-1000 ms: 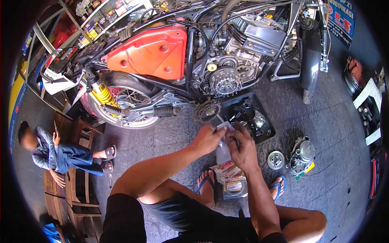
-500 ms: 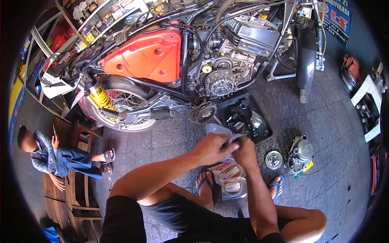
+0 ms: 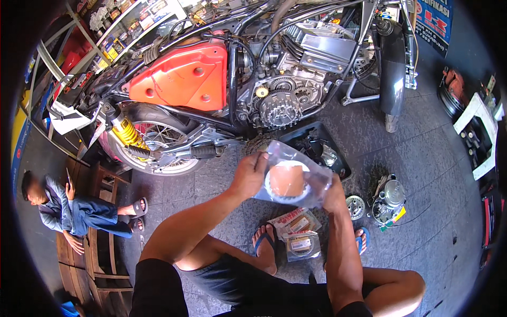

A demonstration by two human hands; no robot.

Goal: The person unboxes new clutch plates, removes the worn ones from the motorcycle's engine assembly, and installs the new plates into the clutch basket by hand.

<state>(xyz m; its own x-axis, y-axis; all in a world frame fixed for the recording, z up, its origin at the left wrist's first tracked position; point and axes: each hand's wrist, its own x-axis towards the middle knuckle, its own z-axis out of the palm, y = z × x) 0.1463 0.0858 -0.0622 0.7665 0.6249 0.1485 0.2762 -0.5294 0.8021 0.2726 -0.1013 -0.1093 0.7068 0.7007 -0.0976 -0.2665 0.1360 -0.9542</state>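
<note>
My left hand (image 3: 249, 176) and my right hand (image 3: 332, 194) grip a clear plastic bag (image 3: 287, 179) from opposite sides, spread out between them. Inside it is a white ring with an orange-tan square piece at its centre. Below it, several packets (image 3: 301, 240) lie on the floor between my sandalled feet. Just beyond the bag, a dark tray (image 3: 336, 157) holds assorted metal parts, and a toothed part (image 3: 255, 145) is partly hidden behind my left hand.
A motorcycle with an orange tank (image 3: 177, 76) and exposed engine gears (image 3: 280, 108) spans the top. A person (image 3: 97, 208) sits on a wooden bench at left. A perforated metal disc (image 3: 355, 207) and an engine cover (image 3: 391, 198) lie at right, near a white frame (image 3: 483, 158).
My hands have moved apart, the left one leftward and up, the right one rightward. The bag, bunched between my fingers before, is now spread flat with its contents showing.
</note>
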